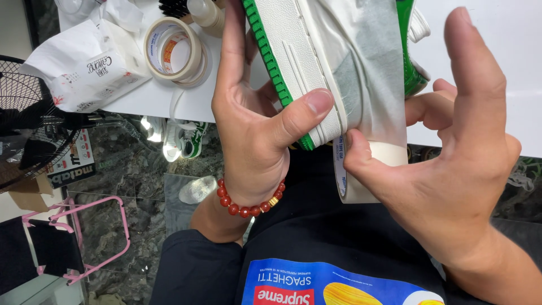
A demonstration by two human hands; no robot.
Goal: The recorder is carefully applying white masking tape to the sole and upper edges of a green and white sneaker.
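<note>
White leather sneaker with green sole [305,51] masked with cream tape, held at 12 o'clock above the lap.
The left hand [254,130] is clamped on the sole edge; the right hand [451,164] is pinched on the cream masking-tape roll [367,169] at 3 o'clock. The strip could be creased or torn if pulled unevenly. A spare tape roll [174,51] lies on the white desk [497,68] at 10 o'clock.

Your left hand [251,121] grips the white sneaker [316,62], thumb pressed on its green-edged sole. Your right hand [451,152] holds a masking tape roll [367,169], tape running up over the shoe. Another tape roll [174,51] sits on the white tabletop [497,68].
</note>
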